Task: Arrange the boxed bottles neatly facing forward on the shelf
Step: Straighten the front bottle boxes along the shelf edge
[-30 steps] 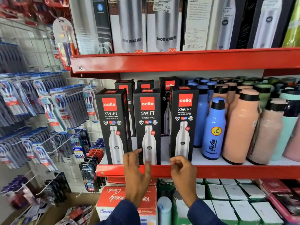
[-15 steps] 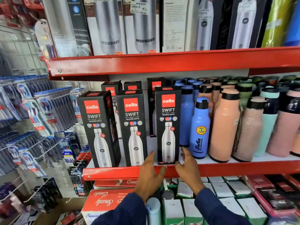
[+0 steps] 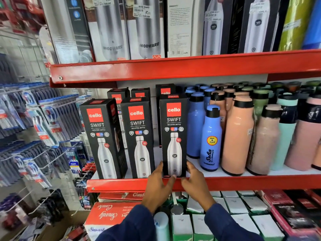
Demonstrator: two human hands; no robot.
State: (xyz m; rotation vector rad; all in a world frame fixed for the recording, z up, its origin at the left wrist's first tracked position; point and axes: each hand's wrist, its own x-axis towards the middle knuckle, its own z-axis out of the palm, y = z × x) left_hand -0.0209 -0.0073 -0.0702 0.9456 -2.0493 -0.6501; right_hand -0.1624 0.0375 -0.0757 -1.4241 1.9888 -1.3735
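Three black Cello Swift bottle boxes stand in a front row on the red shelf [image 3: 243, 181]. The left box [image 3: 102, 136] is turned slightly, showing its side. The middle box [image 3: 139, 136] and the right box [image 3: 173, 134] face forward. More black boxes [image 3: 165, 91] stand behind them. My left hand [image 3: 159, 185] touches the lower left edge of the right box, thumb at its bottom front. My right hand [image 3: 196, 183] holds its lower right edge. Both hands clasp the base of this box.
Loose blue [image 3: 210, 138], peach [image 3: 238, 136] and mint bottles crowd the shelf right of the boxes. Steel-bottle cartons [image 3: 149, 28] fill the shelf above. Toothbrush packs [image 3: 43, 122] hang on hooks at the left. White and red boxes [image 3: 234, 206] lie below the shelf.
Both hands moved up from below the shelf lip and closed on the base of the right box. The camera view has come closer and shifted right.
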